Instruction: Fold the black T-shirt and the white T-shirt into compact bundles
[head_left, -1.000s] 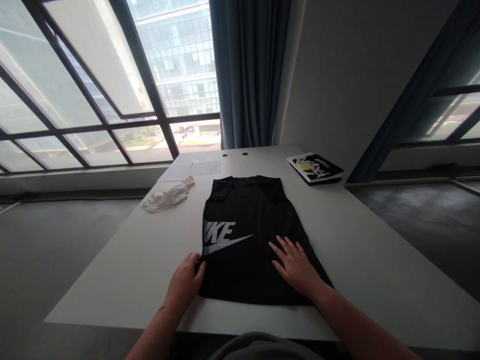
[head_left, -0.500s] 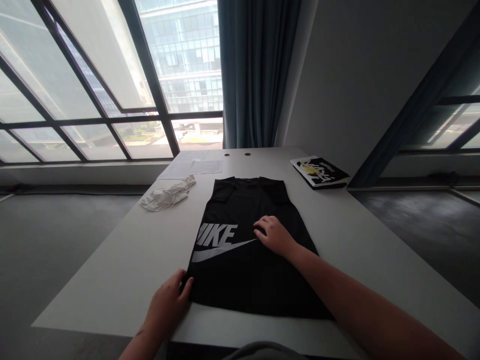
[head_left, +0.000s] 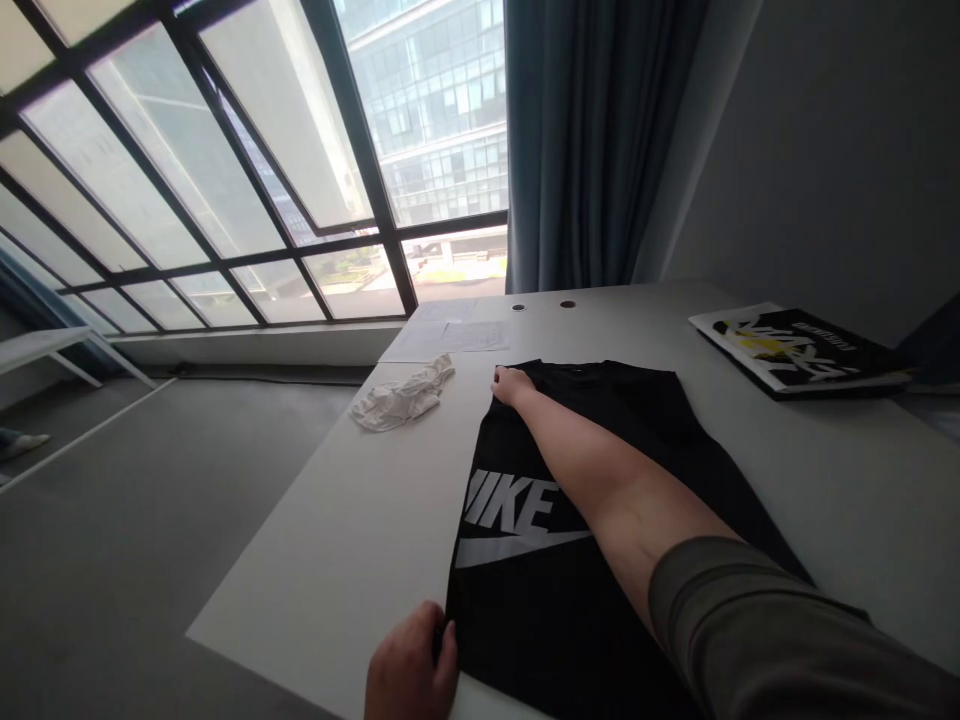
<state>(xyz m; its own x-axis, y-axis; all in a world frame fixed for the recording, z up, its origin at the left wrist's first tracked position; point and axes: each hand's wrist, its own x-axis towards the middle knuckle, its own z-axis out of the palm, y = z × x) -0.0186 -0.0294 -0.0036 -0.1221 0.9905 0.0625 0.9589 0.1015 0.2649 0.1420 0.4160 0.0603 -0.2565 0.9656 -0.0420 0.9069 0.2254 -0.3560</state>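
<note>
A black T-shirt [head_left: 517, 610] with a grey NIKE print lies flat on the white table, its neckline at the far end. My right hand [head_left: 513, 385] reaches across it to the far left corner, by the shoulder, and its fingers are closed on the fabric there. At the near left edge, close to the hem, my left hand [head_left: 414, 660] has thumb and fingers pinched on the shirt's side. My right forearm and grey-green sleeve cover part of the shirt's middle and right side.
Left of the shirt lies a crumpled white cloth [head_left: 403, 396]. Sheets of paper [head_left: 472, 337] rest behind it on the white table [head_left: 322, 540]. A black-and-white printed package [head_left: 806, 350] sits at the right. Windows and a blue curtain [head_left: 585, 150] stand beyond.
My right hand has moved from the middle of the shirt to its far left corner and closed there. My left hand stays at the near left edge. The view has turned left.
</note>
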